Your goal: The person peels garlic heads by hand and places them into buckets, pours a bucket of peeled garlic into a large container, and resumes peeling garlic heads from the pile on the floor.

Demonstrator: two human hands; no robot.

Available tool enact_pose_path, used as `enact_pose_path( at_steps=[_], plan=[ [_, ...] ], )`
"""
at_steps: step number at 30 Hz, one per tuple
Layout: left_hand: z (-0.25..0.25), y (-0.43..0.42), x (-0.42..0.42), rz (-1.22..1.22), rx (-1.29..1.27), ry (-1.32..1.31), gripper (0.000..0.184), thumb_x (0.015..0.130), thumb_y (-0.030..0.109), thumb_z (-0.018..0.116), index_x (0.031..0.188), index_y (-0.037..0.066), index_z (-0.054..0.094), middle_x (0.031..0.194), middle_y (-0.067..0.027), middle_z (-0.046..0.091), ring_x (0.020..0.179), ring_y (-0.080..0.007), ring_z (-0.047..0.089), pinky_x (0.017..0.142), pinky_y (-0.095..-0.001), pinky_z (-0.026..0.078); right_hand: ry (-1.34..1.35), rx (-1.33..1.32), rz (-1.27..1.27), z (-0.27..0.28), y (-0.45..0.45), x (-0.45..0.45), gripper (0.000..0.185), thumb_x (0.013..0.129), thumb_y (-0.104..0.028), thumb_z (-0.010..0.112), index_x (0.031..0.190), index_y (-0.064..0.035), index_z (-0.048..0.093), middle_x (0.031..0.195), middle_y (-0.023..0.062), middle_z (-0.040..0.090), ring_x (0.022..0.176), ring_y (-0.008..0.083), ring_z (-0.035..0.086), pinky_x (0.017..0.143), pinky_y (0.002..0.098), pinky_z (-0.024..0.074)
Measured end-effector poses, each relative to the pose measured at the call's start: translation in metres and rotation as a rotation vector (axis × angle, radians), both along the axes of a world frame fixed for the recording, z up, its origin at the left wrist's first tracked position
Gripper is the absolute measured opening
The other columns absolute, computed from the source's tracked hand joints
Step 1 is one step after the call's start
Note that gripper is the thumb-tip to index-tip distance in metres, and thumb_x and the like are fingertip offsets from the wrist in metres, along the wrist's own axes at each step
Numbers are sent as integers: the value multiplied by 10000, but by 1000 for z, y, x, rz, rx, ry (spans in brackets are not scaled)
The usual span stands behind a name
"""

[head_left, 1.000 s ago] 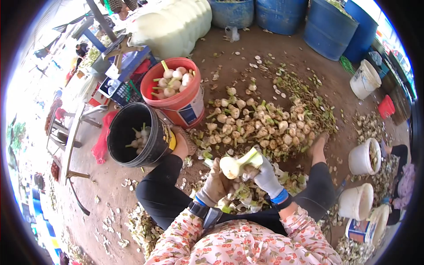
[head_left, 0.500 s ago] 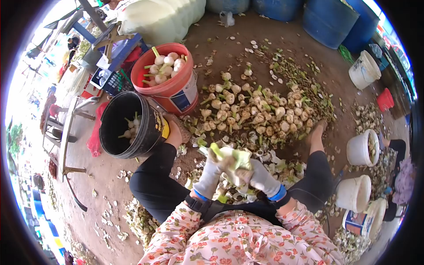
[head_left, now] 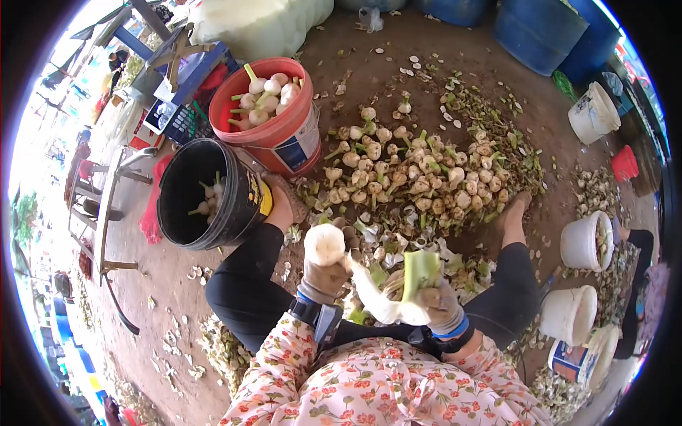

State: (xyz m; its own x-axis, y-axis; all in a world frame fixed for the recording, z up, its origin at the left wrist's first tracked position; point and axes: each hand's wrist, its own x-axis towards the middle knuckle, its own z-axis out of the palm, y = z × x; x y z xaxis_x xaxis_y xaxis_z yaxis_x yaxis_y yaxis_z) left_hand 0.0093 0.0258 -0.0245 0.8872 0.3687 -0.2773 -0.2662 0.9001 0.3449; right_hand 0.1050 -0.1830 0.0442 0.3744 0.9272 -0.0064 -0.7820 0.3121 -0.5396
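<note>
- Might tip the black bucket, just beside the left knee, by swinging that leg out, and spill the few white bulbs inside.
- Might knock a top bulb out of the red bucket, piled up near the rim, by bumping the side.
- Could drop the clean white garlic bulb, held upright in front of the lap, out of the left hand. Closed around the low part, but smooth and round to hold in a dirty glove.
- Could yank that bulb loose by pulling too hard on the pale strip between the two hands. Cannot tell about both ends.
- Could get a dropped bulb dirty or lost in the peel scraps past the hands.
- Might let the green stalk slip from the right hand. Wrapped around the bottom and some white skin, but cannot tell how tightly.
- Might squash or roll bulbs from the big garlic pile by sliding the right foot, close by the edge.
</note>
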Motion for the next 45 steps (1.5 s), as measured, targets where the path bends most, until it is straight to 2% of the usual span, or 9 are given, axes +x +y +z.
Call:
enact_pose_path(
  at_steps=[6,9,10,18,22,24,32,36,45],
  plan=[
    [-36,31,7,88,-34,257,500,913,520,387,1098,90,561,972,-74,640,898,-226,617,768,-368,533,-270,-365,-211,-15,7,52,637,766,-321,684,1260,-15,423,1113,135,567,933,231,583,823,353,471],
    [22,75,35,16,161,287,485,909,528,416,1096,101,549,941,-67,635,831,-215,622,679,-355,545,-1197,-666,299,-151,-18,62,421,714,-250,710,1056,-37,592,935,107,649,881,220,612,796,340,476],
    [40,89,52,270,219,303,442,924,479,432,1078,79,538,977,-76,620,845,-194,615,678,-331,547,-1528,-889,963,-60,8,62,352,742,-239,645,1048,-67,616,956,169,643,893,292,619,789,379,476],
    [61,109,114,233,394,258,267,925,338,507,1008,88,553,843,-28,603,740,-146,592,636,-253,488,-1482,-1369,-366,-151,27,243,337,796,-312,575,1012,-56,609,962,164,638,929,325,608,814,395,484],
    [17,38,126,-44,163,598,176,908,248,536,826,93,558,720,-14,575,615,-143,559,592,-251,488,-1546,-1895,71,-167,56,330,481,783,-267,632,1226,-123,514,1170,155,571,1049,315,565,876,394,470],
    [-10,18,112,-200,108,595,188,901,255,552,917,68,566,787,-36,587,692,-156,578,617,-262,492,-1538,-1918,367,-195,59,337,583,806,-267,631,1318,-87,420,1275,177,488,1154,291,509,947,394,441],
    [-51,-48,108,-319,541,538,613,829,163,627,1347,28,327,1262,-107,452,1105,-162,481,853,-308,444,-496,-964,-207,-97,50,179,561,780,-162,689,1246,18,432,1027,112,614,864,192,603,801,279,493],
    [-25,-57,106,-46,646,304,706,777,10,679,1360,65,284,1187,-89,515,1034,-161,536,851,-276,472,-658,-583,-364,-83,46,89,552,909,-315,550,1283,59,392,1211,177,500,1155,197,454,976,287,374],
    [42,-45,53,79,1614,321,656,533,24,811,1128,49,536,1128,-135,501,1045,-274,513,903,-353,435,-745,-698,-206,-18,48,75,286,861,-263,612,947,7,573,819,32,592,732,102,528,668,264,453]
  ],
)
